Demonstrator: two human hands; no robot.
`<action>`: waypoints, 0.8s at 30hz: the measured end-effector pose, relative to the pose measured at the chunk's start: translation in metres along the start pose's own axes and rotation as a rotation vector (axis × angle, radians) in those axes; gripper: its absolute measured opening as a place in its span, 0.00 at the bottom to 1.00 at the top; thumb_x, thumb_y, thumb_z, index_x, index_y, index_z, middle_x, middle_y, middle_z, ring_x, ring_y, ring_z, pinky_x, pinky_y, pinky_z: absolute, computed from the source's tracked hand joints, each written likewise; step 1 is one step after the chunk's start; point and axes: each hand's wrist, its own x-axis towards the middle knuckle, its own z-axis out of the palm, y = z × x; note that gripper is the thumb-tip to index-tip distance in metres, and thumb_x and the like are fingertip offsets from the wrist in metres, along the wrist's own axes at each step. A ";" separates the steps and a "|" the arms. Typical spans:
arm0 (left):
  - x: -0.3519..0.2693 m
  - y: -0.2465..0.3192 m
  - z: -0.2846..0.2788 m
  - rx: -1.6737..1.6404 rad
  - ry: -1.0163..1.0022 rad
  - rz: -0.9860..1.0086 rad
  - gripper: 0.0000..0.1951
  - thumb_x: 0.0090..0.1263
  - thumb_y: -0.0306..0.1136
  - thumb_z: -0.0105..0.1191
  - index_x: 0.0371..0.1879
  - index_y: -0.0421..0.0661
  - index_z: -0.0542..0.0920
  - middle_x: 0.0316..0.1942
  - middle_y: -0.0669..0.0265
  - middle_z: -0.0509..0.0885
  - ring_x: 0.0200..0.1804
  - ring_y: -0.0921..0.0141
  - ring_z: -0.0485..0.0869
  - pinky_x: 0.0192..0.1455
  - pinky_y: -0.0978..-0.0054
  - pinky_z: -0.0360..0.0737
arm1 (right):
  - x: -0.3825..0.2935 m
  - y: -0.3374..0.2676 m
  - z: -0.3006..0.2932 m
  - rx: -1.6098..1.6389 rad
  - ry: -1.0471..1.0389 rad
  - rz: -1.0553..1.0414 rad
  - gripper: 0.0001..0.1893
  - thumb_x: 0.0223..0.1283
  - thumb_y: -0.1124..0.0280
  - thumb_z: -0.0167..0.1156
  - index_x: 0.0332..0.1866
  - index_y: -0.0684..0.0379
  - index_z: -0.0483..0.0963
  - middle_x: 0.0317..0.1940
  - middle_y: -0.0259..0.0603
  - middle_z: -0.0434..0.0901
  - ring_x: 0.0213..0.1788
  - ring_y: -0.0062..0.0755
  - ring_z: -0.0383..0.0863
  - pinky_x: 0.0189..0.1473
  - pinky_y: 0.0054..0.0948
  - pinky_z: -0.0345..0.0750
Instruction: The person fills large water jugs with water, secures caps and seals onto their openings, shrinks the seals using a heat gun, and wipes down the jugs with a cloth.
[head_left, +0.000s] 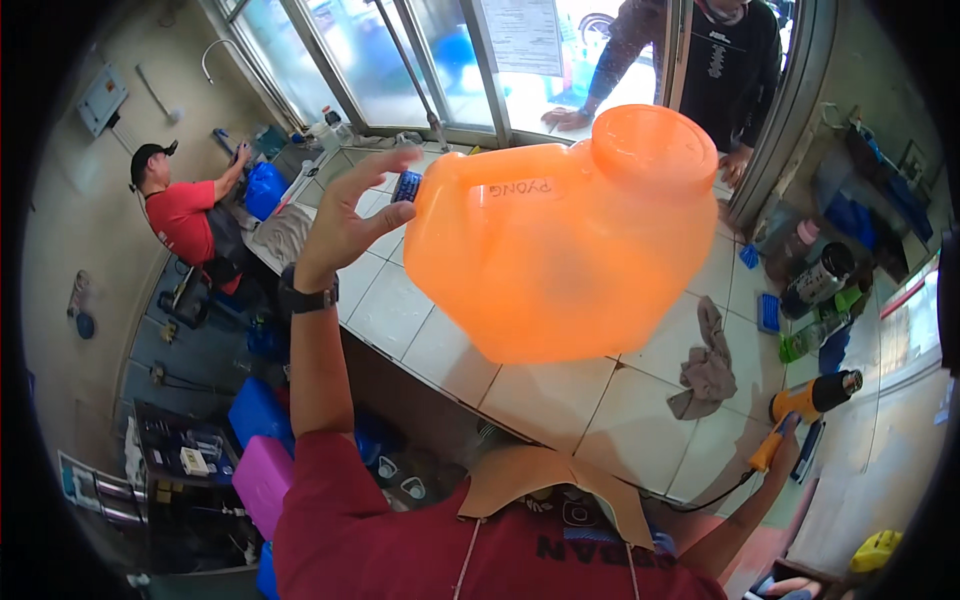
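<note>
A large translucent orange plastic jug (555, 262) with a wide round lid and handwriting on it fills the middle of the view, over the tiled counter (442, 345). My left hand (360, 210), a dark watch on its wrist, is at the jug's left end. Its thumb and fingers flank a small dark blue cap (406, 187); whether they grip it I cannot tell. On the right, my right hand (786, 442) is around the handle of a yellow and black heat gun (808, 397), its nozzle pointing right, away from the jug. A black cord runs from the handle.
A crumpled grey cloth (705, 367) lies on the counter. Bottles (817, 281) and a blue scrub brush (769, 313) stand or lie at right. A person in a red shirt (180, 221) is at left beside a blue container (265, 189); another person (724, 75) leans in at the window.
</note>
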 end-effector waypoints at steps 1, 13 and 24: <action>-0.003 0.000 0.007 -0.003 0.193 -0.070 0.22 0.65 0.44 0.64 0.50 0.42 0.81 0.46 0.64 0.84 0.46 0.72 0.82 0.45 0.77 0.76 | -0.010 -0.011 0.007 -0.413 0.213 -0.170 0.34 0.60 0.35 0.57 0.48 0.61 0.77 0.32 0.38 0.82 0.30 0.29 0.82 0.33 0.28 0.78; -0.007 -0.020 0.019 -0.169 0.217 -0.195 0.15 0.70 0.40 0.60 0.38 0.37 0.84 0.28 0.72 0.83 0.31 0.82 0.78 0.35 0.83 0.74 | -0.025 -0.064 0.243 -0.141 -0.296 -0.741 0.15 0.69 0.63 0.56 0.52 0.63 0.77 0.46 0.36 0.81 0.47 0.22 0.80 0.45 0.25 0.77; -0.113 0.006 0.179 -0.476 0.648 -0.534 0.39 0.77 0.62 0.30 0.77 0.45 0.45 0.77 0.58 0.53 0.77 0.62 0.53 0.76 0.63 0.50 | -0.051 -0.102 0.400 0.385 -0.930 -0.383 0.26 0.74 0.55 0.48 0.68 0.61 0.65 0.56 0.35 0.76 0.55 0.23 0.75 0.53 0.22 0.73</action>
